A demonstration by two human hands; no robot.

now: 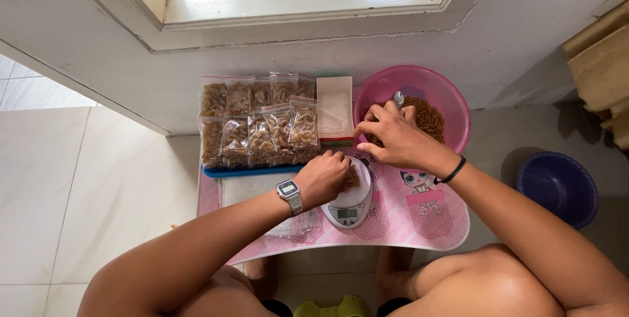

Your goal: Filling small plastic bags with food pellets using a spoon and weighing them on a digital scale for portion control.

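Fingers of the left hand (322, 178) curl loosely over the brown snack pieces (352, 178) on the small white kitchen scale (348, 211), while the right hand (396, 138), fingers spread, reaches over the rim of the pink bowl (452, 104) of the same snacks, just beside a spoon handle (398, 99). Both sit on a pink tabletop (419, 222), with rows of filled clear bags (259, 123) on a blue tray (252, 171) at the left and a purple basin (557, 186) on the floor well apart at the right.

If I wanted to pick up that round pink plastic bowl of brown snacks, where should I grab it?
Probably the far right rim of the round pink plastic bowl, coming from the right. That edge is bare, while the right hand covers the near left rim and bagged snacks crowd the left side.
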